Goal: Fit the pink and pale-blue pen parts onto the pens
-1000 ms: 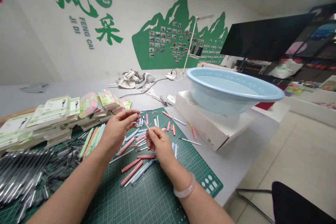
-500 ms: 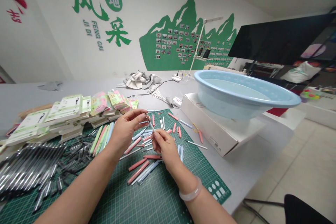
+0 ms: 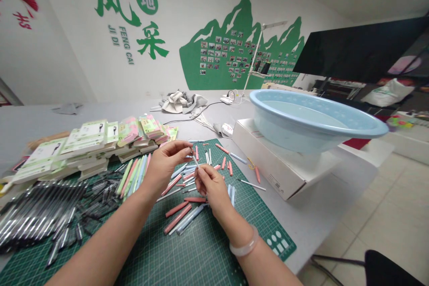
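A thin, pale pen refill (image 3: 195, 159) spans the gap between my two hands, slanting above the green cutting mat (image 3: 214, 250). My left hand (image 3: 169, 163) pinches its upper end between thumb and fingers. At the lower end, my right hand (image 3: 210, 185) has thumb and forefinger closed on it, the other fingers curled beneath. Pink pen barrels (image 3: 177, 219) and blue pen barrels (image 3: 191, 220) lie below the hands, along with several loose refills and caps. Green, pink and blue pens (image 3: 132, 176) stand in a row beside my left wrist.
Many clear-and-black pens (image 3: 40, 210) and black parts (image 3: 100, 196) cover the mat's left side. Behind them are stacked small boxes (image 3: 90, 136). A blue basin (image 3: 311, 120) rests on a white carton (image 3: 278, 165) to the right. Cloth (image 3: 179, 102) and a cable lie farther back.
The view has shifted very slightly. Both hands keep nearly the same pose, with the refill still held between them.
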`<state>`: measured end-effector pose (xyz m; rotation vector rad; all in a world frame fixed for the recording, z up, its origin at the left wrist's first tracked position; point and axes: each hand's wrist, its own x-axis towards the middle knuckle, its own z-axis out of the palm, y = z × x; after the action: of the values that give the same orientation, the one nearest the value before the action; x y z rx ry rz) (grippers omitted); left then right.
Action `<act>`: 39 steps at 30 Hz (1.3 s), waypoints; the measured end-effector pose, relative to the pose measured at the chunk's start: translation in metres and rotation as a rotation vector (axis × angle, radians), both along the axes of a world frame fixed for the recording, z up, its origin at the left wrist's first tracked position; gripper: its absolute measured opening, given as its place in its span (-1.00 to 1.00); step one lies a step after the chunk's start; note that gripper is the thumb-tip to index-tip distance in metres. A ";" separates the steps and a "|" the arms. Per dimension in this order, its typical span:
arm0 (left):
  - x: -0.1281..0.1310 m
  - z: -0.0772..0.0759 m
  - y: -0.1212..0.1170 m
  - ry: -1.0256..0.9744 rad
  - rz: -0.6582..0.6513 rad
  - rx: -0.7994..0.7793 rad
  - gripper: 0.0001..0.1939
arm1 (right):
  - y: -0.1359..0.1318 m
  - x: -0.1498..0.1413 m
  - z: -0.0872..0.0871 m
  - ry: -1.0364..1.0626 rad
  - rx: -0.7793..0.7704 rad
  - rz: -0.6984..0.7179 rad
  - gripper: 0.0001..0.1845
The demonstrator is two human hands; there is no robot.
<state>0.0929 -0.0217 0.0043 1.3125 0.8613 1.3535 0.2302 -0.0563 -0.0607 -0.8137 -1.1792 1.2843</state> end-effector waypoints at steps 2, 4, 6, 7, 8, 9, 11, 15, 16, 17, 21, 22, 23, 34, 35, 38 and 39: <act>0.001 0.002 -0.004 0.044 -0.026 0.025 -0.75 | -0.001 0.000 0.002 0.017 0.013 0.018 -0.70; 0.001 0.005 -0.008 0.061 -0.066 0.031 -0.70 | -0.002 0.001 0.005 0.034 0.024 0.038 -0.71; 0.000 0.009 -0.010 0.089 -0.116 0.032 -0.64 | -0.003 0.001 0.007 0.054 0.029 0.054 -0.72; -0.002 0.011 -0.010 0.113 -0.142 0.032 -0.63 | -0.004 0.001 0.009 0.064 0.030 0.062 -0.72; -0.005 0.011 -0.008 0.146 -0.159 0.035 -0.62 | -0.004 0.001 0.010 0.073 0.030 0.067 -0.72; -0.009 0.011 -0.004 0.196 -0.157 0.042 -0.63 | -0.005 0.002 0.011 0.081 0.029 0.070 -0.72; -0.018 0.006 0.009 0.397 -0.087 0.087 -0.66 | -0.005 0.003 0.012 0.087 0.028 0.064 -0.72; -0.029 -0.019 0.036 1.285 0.082 0.191 -0.88 | -0.003 0.007 0.013 0.079 0.033 0.035 -0.72; -0.029 -0.026 0.040 1.422 0.099 0.167 -0.89 | -0.003 0.008 0.013 0.078 0.034 0.031 -0.72; -0.028 -0.033 0.042 1.491 0.113 0.151 -0.90 | -0.002 0.009 0.012 0.078 0.033 0.026 -0.72; -0.021 -0.050 0.040 1.546 0.153 0.128 -0.89 | 0.001 0.010 0.012 0.055 0.027 0.002 -0.69; -0.020 -0.051 0.039 1.552 0.161 0.121 -0.88 | 0.001 0.011 0.011 0.046 0.024 -0.003 -0.68; -0.019 -0.053 0.039 1.556 0.167 0.111 -0.88 | 0.001 0.011 0.011 0.039 0.022 -0.007 -0.67; -0.028 -0.049 0.052 1.397 0.107 -0.010 -0.97 | 0.002 0.010 0.009 0.032 0.024 -0.010 -0.69; -0.029 -0.045 0.052 1.362 0.106 -0.007 -0.96 | 0.002 0.010 0.009 0.027 0.027 -0.013 -0.69; -0.033 -0.027 0.050 1.186 0.110 0.018 -0.81 | 0.001 0.009 0.009 0.010 0.037 -0.015 -0.67; -0.033 -0.019 0.048 1.044 0.101 0.016 -0.75 | 0.001 0.009 0.009 0.005 0.038 -0.012 -0.67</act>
<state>0.0598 0.0262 -0.0151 2.0305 1.6094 0.6658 0.2387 -0.0551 -0.0514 -0.7889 -1.1896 1.2498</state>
